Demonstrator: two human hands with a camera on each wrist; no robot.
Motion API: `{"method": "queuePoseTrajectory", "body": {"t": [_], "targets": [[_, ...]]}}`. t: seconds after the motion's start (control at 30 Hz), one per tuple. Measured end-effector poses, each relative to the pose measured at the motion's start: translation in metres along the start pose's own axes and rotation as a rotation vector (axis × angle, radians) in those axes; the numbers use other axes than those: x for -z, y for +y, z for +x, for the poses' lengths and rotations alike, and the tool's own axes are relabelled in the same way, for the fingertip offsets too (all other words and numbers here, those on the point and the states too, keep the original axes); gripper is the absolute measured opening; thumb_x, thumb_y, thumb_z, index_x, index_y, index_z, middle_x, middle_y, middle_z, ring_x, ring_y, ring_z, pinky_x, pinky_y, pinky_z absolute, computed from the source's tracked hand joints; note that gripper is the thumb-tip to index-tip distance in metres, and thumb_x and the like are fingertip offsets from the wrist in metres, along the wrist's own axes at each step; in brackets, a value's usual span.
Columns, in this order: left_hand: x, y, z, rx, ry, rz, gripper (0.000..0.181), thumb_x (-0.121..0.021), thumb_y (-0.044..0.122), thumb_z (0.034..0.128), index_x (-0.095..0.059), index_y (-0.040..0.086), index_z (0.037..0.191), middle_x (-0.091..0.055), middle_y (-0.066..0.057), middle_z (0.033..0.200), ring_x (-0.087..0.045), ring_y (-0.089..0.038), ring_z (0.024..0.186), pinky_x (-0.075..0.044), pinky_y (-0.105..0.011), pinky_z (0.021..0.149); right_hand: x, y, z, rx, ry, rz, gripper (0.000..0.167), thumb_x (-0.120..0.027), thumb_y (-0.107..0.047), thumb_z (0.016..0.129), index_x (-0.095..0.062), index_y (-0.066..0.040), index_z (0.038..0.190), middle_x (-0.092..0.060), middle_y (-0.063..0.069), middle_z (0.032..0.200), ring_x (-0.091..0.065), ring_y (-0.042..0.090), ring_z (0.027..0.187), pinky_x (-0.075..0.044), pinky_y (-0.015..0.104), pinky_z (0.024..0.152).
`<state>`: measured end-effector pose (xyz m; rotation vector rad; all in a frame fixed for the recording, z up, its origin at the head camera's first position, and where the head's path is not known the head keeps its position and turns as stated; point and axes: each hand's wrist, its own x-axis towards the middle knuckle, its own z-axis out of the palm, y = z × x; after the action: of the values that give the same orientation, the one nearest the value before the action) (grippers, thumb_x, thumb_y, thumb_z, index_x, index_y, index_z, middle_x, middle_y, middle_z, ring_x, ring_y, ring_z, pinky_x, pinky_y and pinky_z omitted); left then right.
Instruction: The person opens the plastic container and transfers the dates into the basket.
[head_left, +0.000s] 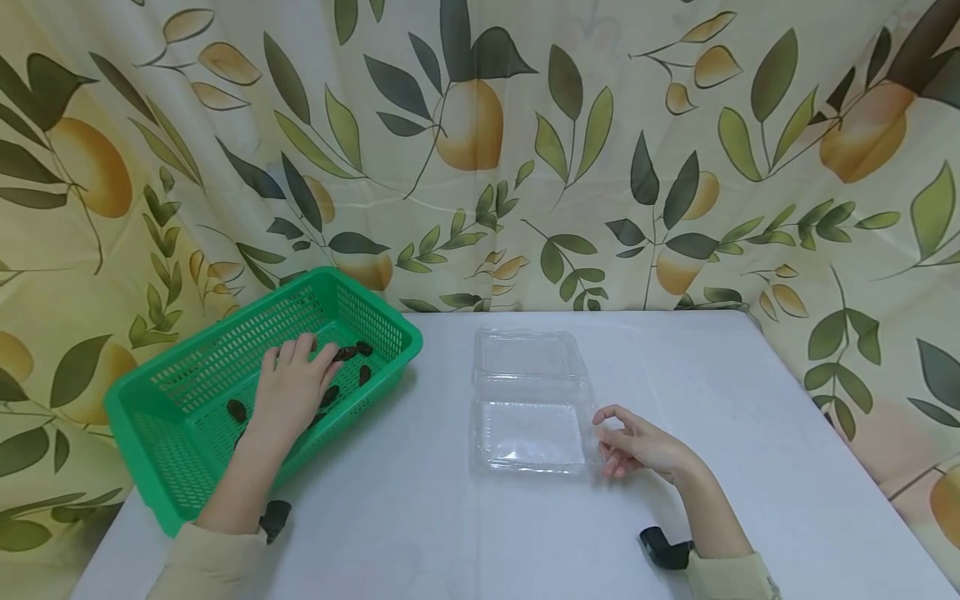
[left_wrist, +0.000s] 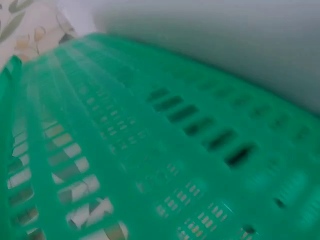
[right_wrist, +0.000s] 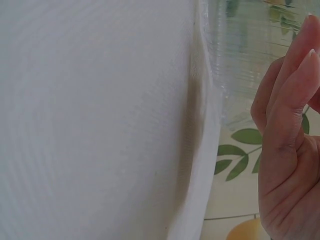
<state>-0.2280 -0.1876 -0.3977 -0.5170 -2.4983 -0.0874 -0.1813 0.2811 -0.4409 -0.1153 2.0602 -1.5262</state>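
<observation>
My left hand (head_left: 291, 387) reaches down into a green plastic basket (head_left: 135, 408), its fingers spread over dark brown oval pieces that look like dates (head_left: 364, 375). Nothing shows between those fingers, though the palm side is hidden. Only the basket's slotted wall (left_wrist: 145, 130), blurred, appears in the left wrist view. At the right side of a clear plastic clamshell box (head_left: 532, 433), lying with its lid folded back, my right hand (head_left: 637, 446) hovers with loosely bent fingers. Its fingers (right_wrist: 295, 100) hold nothing in the right wrist view; whether they touch the box I cannot tell.
A white-covered table (head_left: 390, 517) carries the basket at the left and the box near the middle. Behind it hangs a curtain (head_left: 585, 167) printed with fruit and leaves. A black wrist device (head_left: 666, 550) sits by the right sleeve.
</observation>
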Motion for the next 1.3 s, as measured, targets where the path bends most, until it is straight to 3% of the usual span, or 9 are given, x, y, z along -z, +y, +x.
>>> {"method": "queuePoseTrajectory", "body": {"t": [0.1, 0.3, 0.5, 0.7, 0.9, 1.1, 1.3], "targets": [[0.005, -0.007, -0.006, 0.035, -0.026, -0.002, 0.017, -0.053, 0.026, 0.0913, -0.045, 0.011, 0.094, -0.044, -0.015, 0.096, -0.044, -0.035, 0.084, -0.035, -0.051, 0.08, 0.0, -0.001, 0.0, 0.001, 0.001, 0.001, 0.037, -0.044, -0.017, 0.097, -0.029, 0.003, 0.123, -0.053, 0.004, 0.073, -0.062, 0.016, 0.059, -0.05, 0.025, 0.055], [0.012, -0.019, -0.018, 0.033, -0.009, 0.006, 0.029, -0.035, 0.036, 0.0983, -0.045, 0.01, 0.093, -0.044, -0.016, 0.094, -0.043, -0.036, 0.081, -0.035, -0.052, 0.078, 0.0, -0.001, -0.001, 0.001, 0.001, 0.006, 0.037, -0.045, -0.018, 0.097, -0.029, 0.003, 0.123, -0.053, 0.004, 0.073, -0.062, 0.016, 0.059, -0.049, 0.025, 0.054], [0.021, -0.028, -0.026, 0.093, -0.102, 0.0, 0.014, -0.054, 0.022, 0.0912, -0.049, 0.011, 0.098, -0.045, -0.016, 0.098, -0.044, -0.037, 0.086, -0.034, -0.055, 0.08, 0.0, -0.001, -0.002, 0.005, -0.003, 0.009, 0.038, -0.045, -0.018, 0.097, -0.028, 0.003, 0.122, -0.053, 0.004, 0.073, -0.062, 0.015, 0.059, -0.049, 0.024, 0.055], [0.027, -0.04, -0.036, 0.109, -0.169, -0.009, 0.014, -0.057, 0.018, 0.0896, -0.049, 0.011, 0.098, -0.044, -0.017, 0.098, -0.042, -0.037, 0.087, -0.033, -0.056, 0.079, 0.0, -0.001, -0.002, 0.008, -0.007, 0.012, 0.04, -0.046, -0.02, 0.096, -0.027, 0.004, 0.123, -0.053, 0.004, 0.073, -0.062, 0.014, 0.06, -0.049, 0.024, 0.054], [0.023, -0.058, -0.046, 0.099, -0.202, -0.004, 0.016, -0.056, 0.018, 0.0901, -0.051, 0.01, 0.102, -0.043, -0.015, 0.094, -0.041, -0.035, 0.082, -0.033, -0.054, 0.076, 0.0, -0.001, -0.002, 0.006, -0.007, 0.009, 0.04, -0.046, -0.02, 0.096, -0.027, 0.004, 0.123, -0.053, 0.003, 0.073, -0.062, 0.015, 0.06, -0.049, 0.024, 0.054], [0.019, -0.074, -0.05, 0.12, -0.303, 0.008, 0.01, -0.049, 0.02, 0.0947, -0.046, 0.01, 0.096, -0.038, -0.013, 0.087, -0.039, -0.034, 0.079, -0.032, -0.055, 0.075, -0.001, -0.001, -0.001, 0.004, -0.006, 0.014, 0.04, -0.046, -0.02, 0.096, -0.028, 0.003, 0.123, -0.053, 0.003, 0.073, -0.062, 0.015, 0.059, -0.049, 0.024, 0.054], [0.008, -0.08, -0.055, 0.072, -0.328, 0.03, 0.012, -0.053, 0.019, 0.0918, -0.045, 0.01, 0.091, -0.039, -0.013, 0.084, -0.039, -0.032, 0.073, -0.033, -0.049, 0.067, -0.001, -0.002, -0.001, 0.007, -0.009, 0.017, 0.04, -0.046, -0.02, 0.096, -0.028, 0.004, 0.122, -0.053, 0.004, 0.073, -0.062, 0.015, 0.06, -0.049, 0.024, 0.054]]}}
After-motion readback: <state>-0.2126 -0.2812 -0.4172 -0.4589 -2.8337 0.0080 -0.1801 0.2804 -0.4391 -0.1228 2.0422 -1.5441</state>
